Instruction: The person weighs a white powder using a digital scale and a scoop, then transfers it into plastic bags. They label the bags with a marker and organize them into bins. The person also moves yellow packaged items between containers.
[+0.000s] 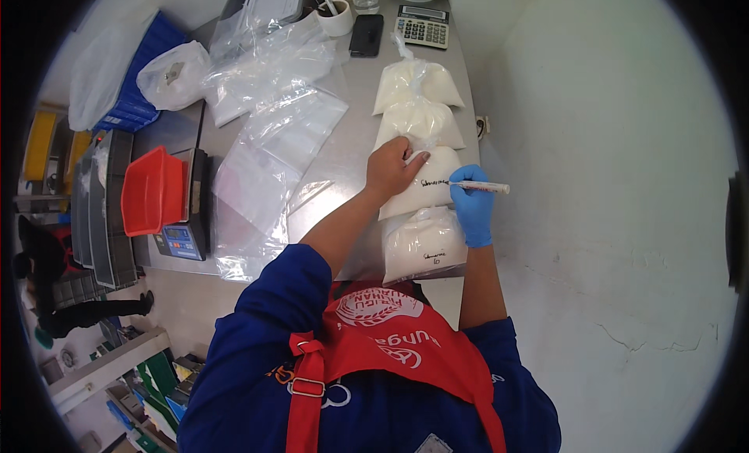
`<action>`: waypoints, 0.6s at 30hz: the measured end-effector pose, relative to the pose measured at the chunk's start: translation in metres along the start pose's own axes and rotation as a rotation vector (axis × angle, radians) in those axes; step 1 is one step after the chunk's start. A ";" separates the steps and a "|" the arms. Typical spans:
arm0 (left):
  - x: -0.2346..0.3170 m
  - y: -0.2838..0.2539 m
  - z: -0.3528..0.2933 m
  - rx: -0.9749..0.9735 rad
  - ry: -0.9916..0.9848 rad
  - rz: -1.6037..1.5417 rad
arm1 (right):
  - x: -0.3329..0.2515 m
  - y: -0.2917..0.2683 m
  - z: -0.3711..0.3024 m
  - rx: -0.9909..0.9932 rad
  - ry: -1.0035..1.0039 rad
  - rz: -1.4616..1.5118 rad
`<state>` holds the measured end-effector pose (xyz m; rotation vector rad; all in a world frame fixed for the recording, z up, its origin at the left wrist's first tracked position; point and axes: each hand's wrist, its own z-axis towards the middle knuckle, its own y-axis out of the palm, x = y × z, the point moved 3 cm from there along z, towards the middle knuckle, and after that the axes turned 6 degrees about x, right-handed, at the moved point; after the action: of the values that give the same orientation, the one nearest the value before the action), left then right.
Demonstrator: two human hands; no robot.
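Holding the marker [491, 188] crosswise, tip pointing left, the gloved right hand [473, 205] sits at the right edge of the worktop's [351, 125] third bag [417, 197] from the far end; the left hand [390, 169] lies half-curled on its upper left, pinching or not, I can't tell.

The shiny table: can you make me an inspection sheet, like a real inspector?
Surface: shiny grey metal table, crowded.
Things in use: four clear plastic bags with white filling, in a row; white marker pen.
Clutter: flat clear plastic sheets, red plastic tray, scale with blue panel, black phone, grey calculator.
Hands: bare left hand on the third bag from the top; blue-gloved right hand holds the pen at its writing.
Cables: nothing clearly seen.
Surroundings: pale cracked wall at right; person in dark clothes at far left.
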<state>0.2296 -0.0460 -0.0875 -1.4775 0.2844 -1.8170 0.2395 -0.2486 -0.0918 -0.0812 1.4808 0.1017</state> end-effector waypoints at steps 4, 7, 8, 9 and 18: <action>-0.002 0.001 0.001 0.025 0.027 -0.021 | -0.006 0.006 0.000 0.049 -0.010 0.043; -0.004 0.002 -0.001 0.013 0.011 -0.011 | -0.009 -0.001 -0.001 -0.049 0.015 -0.038; -0.003 0.001 0.001 0.018 0.013 -0.012 | -0.008 -0.004 -0.006 -0.083 0.030 -0.059; -0.003 0.000 0.002 0.023 0.016 -0.014 | -0.007 -0.005 -0.008 -0.116 0.045 -0.080; -0.002 0.004 0.000 0.035 0.039 -0.008 | -0.009 -0.006 -0.006 -0.205 -0.124 -0.277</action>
<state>0.2311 -0.0472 -0.0914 -1.4225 0.2653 -1.8499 0.2331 -0.2550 -0.0833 -0.4369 1.3192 0.0328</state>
